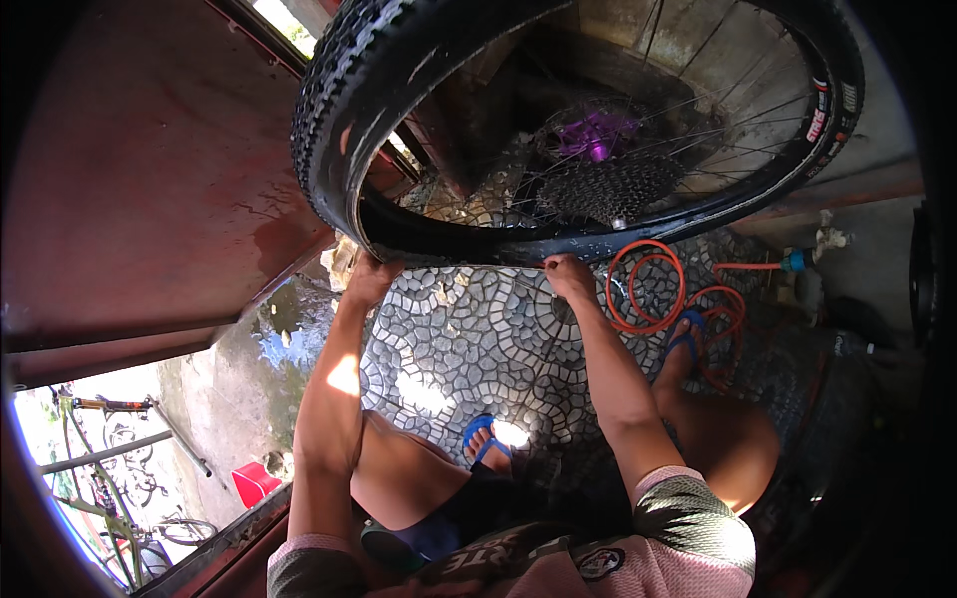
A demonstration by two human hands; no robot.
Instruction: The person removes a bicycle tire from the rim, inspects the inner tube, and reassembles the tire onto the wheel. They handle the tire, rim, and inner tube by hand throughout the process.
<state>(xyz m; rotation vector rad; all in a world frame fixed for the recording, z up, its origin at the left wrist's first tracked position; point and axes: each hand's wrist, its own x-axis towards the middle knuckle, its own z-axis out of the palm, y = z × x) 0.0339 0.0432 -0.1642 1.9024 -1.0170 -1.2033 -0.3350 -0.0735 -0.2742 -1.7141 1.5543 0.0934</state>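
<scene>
A bicycle wheel fills the upper part of the head view, with a knobby black tire, a purple hub and a dark cassette. At the lower left, the tire's sidewall stands apart from the rim. My left hand is closed on the tire's near edge, its fingertips partly hidden behind it. Farther right along that edge, my right hand is closed in a pinch against the tire. A thin pale line runs along the edge between both hands; I cannot tell whether it is the tire's bead.
An orange hose lies coiled on the pebble-patterned floor, near a tap on the right. A reddish-brown metal panel borders the left. Beyond it are a green bicycle frame and a red container.
</scene>
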